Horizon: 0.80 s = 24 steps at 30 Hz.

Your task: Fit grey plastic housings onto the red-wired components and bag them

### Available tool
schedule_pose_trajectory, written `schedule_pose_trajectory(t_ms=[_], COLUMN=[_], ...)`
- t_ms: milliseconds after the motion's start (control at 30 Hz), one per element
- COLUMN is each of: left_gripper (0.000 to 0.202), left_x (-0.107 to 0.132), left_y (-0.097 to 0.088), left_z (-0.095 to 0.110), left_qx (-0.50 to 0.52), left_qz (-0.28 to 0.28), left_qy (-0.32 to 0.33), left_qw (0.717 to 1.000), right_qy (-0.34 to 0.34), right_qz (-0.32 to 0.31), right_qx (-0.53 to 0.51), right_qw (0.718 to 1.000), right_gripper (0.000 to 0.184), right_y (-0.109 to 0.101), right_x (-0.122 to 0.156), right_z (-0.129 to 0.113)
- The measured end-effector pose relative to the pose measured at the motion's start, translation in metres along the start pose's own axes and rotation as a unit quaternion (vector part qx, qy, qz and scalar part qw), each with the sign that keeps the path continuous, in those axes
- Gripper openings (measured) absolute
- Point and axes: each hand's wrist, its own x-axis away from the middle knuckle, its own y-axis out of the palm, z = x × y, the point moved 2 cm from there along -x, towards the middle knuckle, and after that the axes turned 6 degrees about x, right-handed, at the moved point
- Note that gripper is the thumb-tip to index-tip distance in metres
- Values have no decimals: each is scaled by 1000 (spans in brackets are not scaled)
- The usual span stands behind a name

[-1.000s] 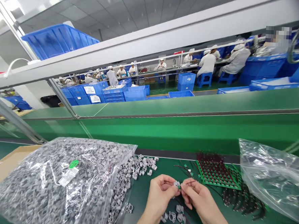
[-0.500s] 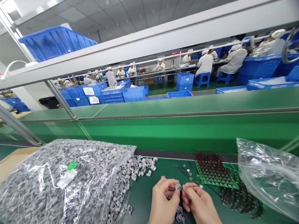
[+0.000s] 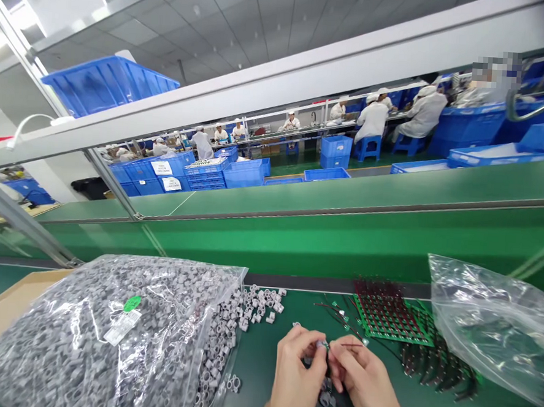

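Note:
My left hand point(image 3: 296, 368) is closed, thumb and fingers pinching a small grey plastic ring-shaped part point(image 3: 321, 343). Right beside it, my right hand point(image 3: 360, 375) pinches a thin dark red wire point(image 3: 352, 345), whose end sticks out past the fingers. A bit of green shows between the fingertips, too small to make out fully. Under the hands lie several grey parts with wires point(image 3: 327, 400), partly hidden. To the left, a big clear bag of grey plastic parts point(image 3: 107, 334) spills loose parts point(image 3: 261, 304) onto the green table.
Green circuit board panels point(image 3: 394, 318) with dark red wires lie at the right rear, near loose wired boards point(image 3: 341, 312). A clear plastic bag point(image 3: 490, 321) sits farther right. Cardboard point(image 3: 17, 295) lies at the left. Co-workers sit beyond the green partition point(image 3: 297, 242).
The fingers of my right hand have shifted slightly, and the red wire now points out more level to the right. Both hands stay close together in nearly the same place.

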Motion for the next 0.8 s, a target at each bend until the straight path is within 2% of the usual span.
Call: schedule_pose_trajectory(t_ms=[133, 300, 367, 667, 800], left_gripper=[21, 18, 17, 26, 29], left_x=[-5, -9, -8, -5, -4], left_y=[-4, -6, -6, -8, -9], left_z=[-5, -11, -10, -1, 3], left_qx=[43, 75, 74, -13, -55], left_qz=[6, 7, -4, -44, -58], left_qy=[-25, -45, -40, -13, -2], left_qw=[999, 996, 996, 999, 997], right_qy=[-32, -143, -164, -162, -176], right_qz=[-91, -114, -127, -131, -149], right_qx=[58, 160, 202, 243, 286], right_qw=[994, 970, 957, 947, 930], right_gripper=[44, 29, 26, 23, 23], right_y=[-7, -17, -18, -18, -17], right_x=[-7, -13, -13, -5, -6], right_z=[2, 2, 0, -9, -12])
